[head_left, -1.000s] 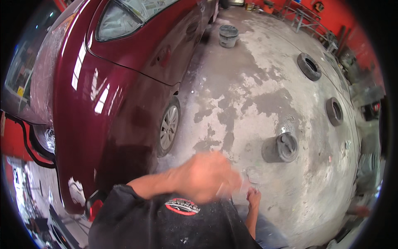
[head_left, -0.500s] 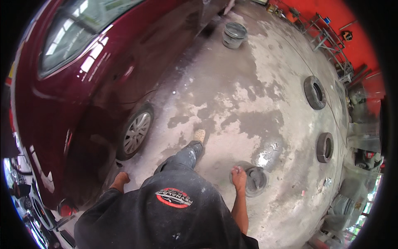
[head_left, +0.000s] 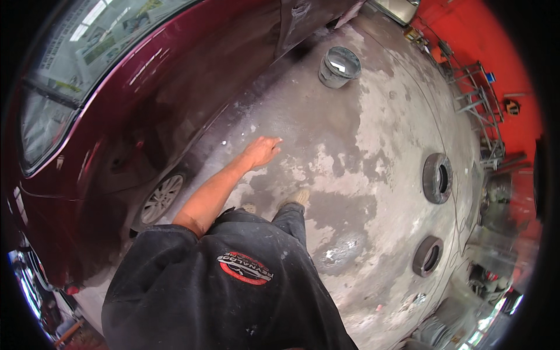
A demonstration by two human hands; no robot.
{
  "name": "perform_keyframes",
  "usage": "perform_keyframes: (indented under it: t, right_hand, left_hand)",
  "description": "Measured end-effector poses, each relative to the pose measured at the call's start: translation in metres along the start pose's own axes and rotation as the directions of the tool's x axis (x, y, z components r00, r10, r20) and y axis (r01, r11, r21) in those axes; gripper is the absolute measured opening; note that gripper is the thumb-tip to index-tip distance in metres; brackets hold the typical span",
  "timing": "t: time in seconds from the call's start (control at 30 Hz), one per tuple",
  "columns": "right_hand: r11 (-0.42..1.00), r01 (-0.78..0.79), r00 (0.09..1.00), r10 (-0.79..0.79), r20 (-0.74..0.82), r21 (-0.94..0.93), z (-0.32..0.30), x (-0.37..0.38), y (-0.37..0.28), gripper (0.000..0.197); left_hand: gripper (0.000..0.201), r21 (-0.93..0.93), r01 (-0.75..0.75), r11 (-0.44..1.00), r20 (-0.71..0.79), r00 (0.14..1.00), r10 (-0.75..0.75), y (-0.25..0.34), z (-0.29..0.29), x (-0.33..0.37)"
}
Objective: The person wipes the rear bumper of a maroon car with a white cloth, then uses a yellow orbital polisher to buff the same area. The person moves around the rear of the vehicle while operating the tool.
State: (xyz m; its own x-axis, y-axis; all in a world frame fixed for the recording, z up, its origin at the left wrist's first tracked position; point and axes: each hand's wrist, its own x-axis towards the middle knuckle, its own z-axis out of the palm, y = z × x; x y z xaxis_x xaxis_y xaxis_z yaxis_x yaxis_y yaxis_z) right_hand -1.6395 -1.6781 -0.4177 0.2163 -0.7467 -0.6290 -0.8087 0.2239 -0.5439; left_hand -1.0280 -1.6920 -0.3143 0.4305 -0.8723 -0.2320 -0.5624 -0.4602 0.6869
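My left hand (head_left: 262, 150) reaches forward over the wet concrete floor, with the arm stretched out. Its fingers point ahead, loosely apart, and nothing shows in them. To its left stands a maroon car (head_left: 192, 76) with dull, dark patches along its side. Beyond the hand, a grey bucket (head_left: 335, 74) stands upright on the floor, with a bright reflection inside it. My right hand is out of sight.
Two tyres, one farther (head_left: 436, 178) and one nearer (head_left: 429, 256), lie on the floor to the right. Metal stands (head_left: 481, 102) line the red wall (head_left: 496, 44). The car's wheel (head_left: 162, 199) is at my left.
I have stepped forward past the round container that was beside my right hand. My left arm has swung up and ahead. My right hand has left the view; the far bucket looks closer.
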Motion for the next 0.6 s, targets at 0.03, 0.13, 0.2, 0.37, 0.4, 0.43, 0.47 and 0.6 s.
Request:
perform_keyframes:
  t: [0.03,0.13,0.2,0.37,0.4,0.43,0.47,0.6]
  right_hand:
    - [0.999,0.031,0.999,-0.031,0.011,0.021,-0.011,0.027,-0.016,0.02]
    - [0.975,0.111,0.989,-0.128,0.077,0.191,-0.049,0.134,-0.052,0.015]
    - [0.921,0.102,0.976,-0.165,0.14,0.376,-0.083,0.22,-0.066,0.012]
    - [0.344,0.461,0.887,-0.19,0.42,-0.818,-0.185,0.446,-0.172,0.028]
    - [0.567,0.38,0.923,-0.279,0.264,-0.731,-0.208,0.483,-0.208,0.028]
    - [0.711,0.436,0.886,-0.445,0.128,-0.551,-0.222,0.518,-0.249,0.016]
    - [0.801,0.395,0.914,-0.392,0.104,-0.45,-0.238,0.551,-0.294,0.015]
    - [0.929,0.371,0.905,-0.358,0.23,-0.013,-0.244,0.65,-0.451,0.011]
  left_hand:
    - [0.038,-0.042,-0.044,0.998,-0.065,0.997,0.042,0.01,-0.002,0.024]
    - [0.038,-0.041,-0.075,0.996,-0.171,0.983,0.067,-0.007,0.016,0.078]
    - [0.037,0.008,0.076,0.997,-0.157,0.985,-0.074,-0.042,0.052,0.079]
    - [0.034,0.189,0.699,0.69,0.057,0.693,-0.718,-0.122,0.132,-0.054]
    - [0.033,0.303,0.708,0.638,0.181,0.615,-0.768,-0.126,0.147,-0.082]
    - [0.032,0.304,0.776,0.553,0.152,0.534,-0.832,-0.121,0.164,-0.106]
    - [0.031,0.289,0.848,0.444,0.135,0.423,-0.896,-0.114,0.178,-0.126]
    - [0.03,0.039,0.946,0.321,0.068,0.318,-0.946,-0.076,0.215,-0.135]
